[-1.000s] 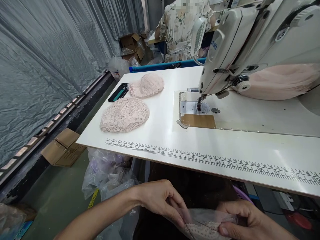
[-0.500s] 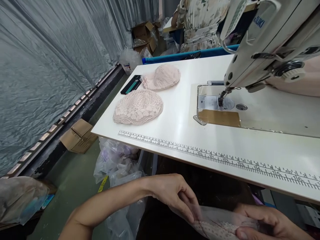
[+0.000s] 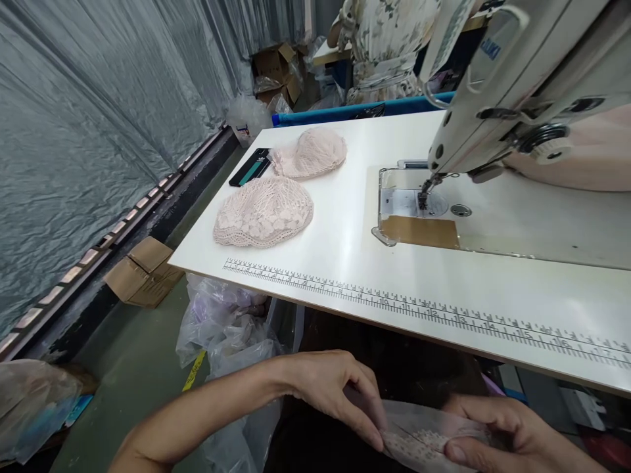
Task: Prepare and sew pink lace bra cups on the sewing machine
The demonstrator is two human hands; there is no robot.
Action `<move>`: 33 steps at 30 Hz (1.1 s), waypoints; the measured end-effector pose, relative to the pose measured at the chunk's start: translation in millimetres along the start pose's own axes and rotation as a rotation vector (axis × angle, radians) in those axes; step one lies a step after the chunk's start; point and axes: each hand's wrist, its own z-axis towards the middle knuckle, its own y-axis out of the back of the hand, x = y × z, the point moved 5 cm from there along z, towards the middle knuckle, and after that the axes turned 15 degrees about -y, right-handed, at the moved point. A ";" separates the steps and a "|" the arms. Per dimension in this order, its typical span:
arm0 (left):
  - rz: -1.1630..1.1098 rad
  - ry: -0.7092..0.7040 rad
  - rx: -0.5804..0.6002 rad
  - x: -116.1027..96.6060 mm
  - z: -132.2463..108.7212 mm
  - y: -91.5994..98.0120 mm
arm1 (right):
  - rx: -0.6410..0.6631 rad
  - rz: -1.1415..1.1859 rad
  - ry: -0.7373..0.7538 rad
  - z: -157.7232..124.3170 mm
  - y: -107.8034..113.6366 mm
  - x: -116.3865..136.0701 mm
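Note:
Below the table's front edge, a sheer pale pink lace piece [image 3: 419, 437] is stretched between my two hands. My left hand [image 3: 340, 397] pinches its left end between thumb and fingers. At the other end, my right hand [image 3: 497, 430] grips it with the thumb on top. The bottom of the piece runs out of view. On the white table [image 3: 340, 230] lie a pale pink lace cup [image 3: 263, 213] and, behind it, a second lace cup [image 3: 315, 152]. The sewing machine [image 3: 493, 112] stands on the right, its presser foot [image 3: 422, 199] over the metal plate.
A dark phone-like object [image 3: 250, 167] lies beside the cups. Pink fabric [image 3: 576, 157] rests behind the machine. Plastic bags [image 3: 221, 322] hang below the table's left end, and a cardboard box [image 3: 144, 270] sits on the floor. Beyond the table is a person in floral clothing [image 3: 387, 39].
The whole view has shifted slightly, so the table and machine appear further left. Both hands keep hold of the lace piece, with little change in their grip.

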 end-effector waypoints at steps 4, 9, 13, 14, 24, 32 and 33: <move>0.010 0.143 -0.034 7.2 3.4 -6.1 | -0.036 -0.025 -0.029 -2.8 -4.3 8.7; -0.233 0.215 -0.135 17.9 11.7 -18.4 | -0.031 -0.039 -0.016 -6.5 -5.7 10.8; -0.316 0.239 -0.120 20.0 10.9 -20.9 | -0.015 -0.049 0.010 -5.5 -3.8 2.8; -0.314 0.240 -0.113 19.3 10.1 -20.1 | -0.004 -0.055 0.014 -5.1 -3.9 1.6; -0.283 0.225 -0.109 14.2 9.6 -13.7 | 0.110 -0.006 0.009 -6.4 -6.4 6.6; -0.178 0.225 -0.088 8.8 4.4 -7.7 | 0.054 -0.033 0.021 -3.8 -6.7 5.0; -0.178 0.224 -0.081 8.4 4.1 -7.5 | 0.044 -0.042 0.021 -3.7 -6.7 5.2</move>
